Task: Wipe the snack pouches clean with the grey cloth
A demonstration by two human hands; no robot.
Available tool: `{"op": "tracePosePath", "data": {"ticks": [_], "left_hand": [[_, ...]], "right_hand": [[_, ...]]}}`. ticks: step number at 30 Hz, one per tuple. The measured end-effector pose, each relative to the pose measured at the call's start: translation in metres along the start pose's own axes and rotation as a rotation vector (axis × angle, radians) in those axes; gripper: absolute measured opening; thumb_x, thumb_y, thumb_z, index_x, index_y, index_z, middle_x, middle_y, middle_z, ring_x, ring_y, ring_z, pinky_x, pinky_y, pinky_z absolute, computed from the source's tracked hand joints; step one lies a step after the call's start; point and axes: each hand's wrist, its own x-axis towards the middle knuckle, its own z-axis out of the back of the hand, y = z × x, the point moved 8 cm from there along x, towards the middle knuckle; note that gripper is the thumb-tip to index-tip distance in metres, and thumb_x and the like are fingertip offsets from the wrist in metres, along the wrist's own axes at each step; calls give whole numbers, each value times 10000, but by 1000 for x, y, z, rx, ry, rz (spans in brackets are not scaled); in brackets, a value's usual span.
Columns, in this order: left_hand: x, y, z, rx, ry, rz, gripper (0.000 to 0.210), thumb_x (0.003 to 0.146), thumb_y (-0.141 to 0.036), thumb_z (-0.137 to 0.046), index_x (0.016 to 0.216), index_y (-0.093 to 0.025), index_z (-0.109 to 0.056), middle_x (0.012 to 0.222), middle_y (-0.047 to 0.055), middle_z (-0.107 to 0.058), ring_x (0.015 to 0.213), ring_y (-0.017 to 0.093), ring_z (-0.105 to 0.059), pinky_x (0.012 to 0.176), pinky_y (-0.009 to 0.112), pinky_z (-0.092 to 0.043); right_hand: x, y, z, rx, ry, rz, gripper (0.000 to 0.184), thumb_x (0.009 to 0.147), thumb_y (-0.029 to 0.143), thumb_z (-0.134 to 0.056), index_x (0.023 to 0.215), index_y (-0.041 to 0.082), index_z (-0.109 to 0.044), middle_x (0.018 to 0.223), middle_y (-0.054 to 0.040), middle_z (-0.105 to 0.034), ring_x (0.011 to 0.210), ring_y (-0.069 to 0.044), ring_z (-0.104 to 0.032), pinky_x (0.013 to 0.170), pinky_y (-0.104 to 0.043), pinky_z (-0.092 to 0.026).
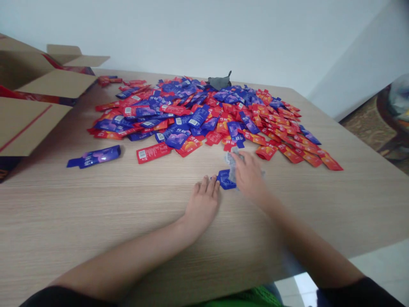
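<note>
A blue sachet [224, 181] lies flat on the wooden table in front of me. My left hand [204, 200] rests flat at its narrow left end, fingers stretched out over the tip. In my right hand [249, 172] a crumpled grey cloth [232, 164] is gripped and pressed on the sachet's right part, which it hides. Behind the hands spreads a big heap of red and blue sachets [198, 115]. One separate blue sachet [96, 157] lies to the left, and a red sachet [154, 152] with a barcode sits at the heap's front edge.
An open cardboard box [57, 83] with raised flaps stands on the left of the table [128, 213]. A small dark grey pouch or cloth [220, 82] sits behind the heap near the white wall [204, 34]. The table's right edge slopes away beside me.
</note>
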Motion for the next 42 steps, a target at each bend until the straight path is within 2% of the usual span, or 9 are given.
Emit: {"op": "tracePosePath", "data": {"ticks": [3,5,11,14,19,24,35,39,42], "left_hand": [[0,0,1,-2,3,-3,474,960,-142,-371,1412,-64,-492,1507,164,-416,1367,349,-433,1026,485,-449],[0,0,1,-3,4,-5,477,957,-137,-370,1414,-69,-490,1509,161,-415,1365,346,-437,1027,483,-448],[1,0,-1,0,9,-6,483,957,-138,-379,1429,-109,-479,1526,140,-394,1361,337,-444,1021,482,-449],[1,0,-2,4,18,-2,485,957,-137,-377,1431,-102,-474,1530,137,-388,1370,337,-432,1027,475,-447],[0,0,1,18,12,-12,481,963,-145,-369,1429,-89,-474,1528,150,-387,1366,347,-435,1015,467,-453],[0,0,4,10,20,-18,453,967,-143,-358,1383,-98,-534,1506,140,-433,1366,339,-437,1017,464,-443],[1,-1,1,-17,38,-12,490,970,-151,-360,1450,-128,-457,1541,108,-387,1367,375,-419,1015,494,-434],[0,-2,3,-19,20,-19,482,969,-152,-367,1439,-132,-470,1535,115,-397,1365,367,-426,1002,493,-439],[0,-1,4,-18,18,-19,469,970,-150,-358,1418,-118,-496,1521,121,-420,1361,368,-431,1002,493,-442]], "right_hand": [[0,36,-18,-22,122,138,466,934,196,-378,1378,189,-522,1388,-144,-499,1087,-290,-474,869,-419,-369],[-3,33,-27,-72,155,132,452,937,207,-388,1364,187,-536,1397,-136,-506,1075,-292,-472,858,-422,-367],[-14,-54,-26,-144,150,-121,463,923,186,-376,1360,157,-526,1390,-154,-490,1096,-306,-466,887,-444,-390],[-11,-73,-15,-104,95,-197,467,921,184,-357,1354,139,-530,1362,-173,-491,1105,-322,-458,900,-474,-396],[7,-17,-3,68,-29,-94,514,917,172,-342,1411,153,-483,1367,-171,-471,1099,-302,-461,912,-456,-383],[2,41,-28,-10,167,145,476,930,213,-376,1382,193,-524,1417,-135,-486,1077,-293,-457,858,-426,-358],[-16,-76,-15,-65,64,-232,489,919,199,-352,1381,136,-501,1358,-178,-484,1131,-330,-455,904,-472,-394],[-6,-41,5,37,-54,-131,503,924,180,-329,1405,137,-468,1341,-174,-476,1144,-306,-454,941,-455,-376],[-4,16,-5,48,53,75,495,931,179,-342,1404,165,-485,1369,-156,-485,1116,-289,-463,933,-434,-364]]}}
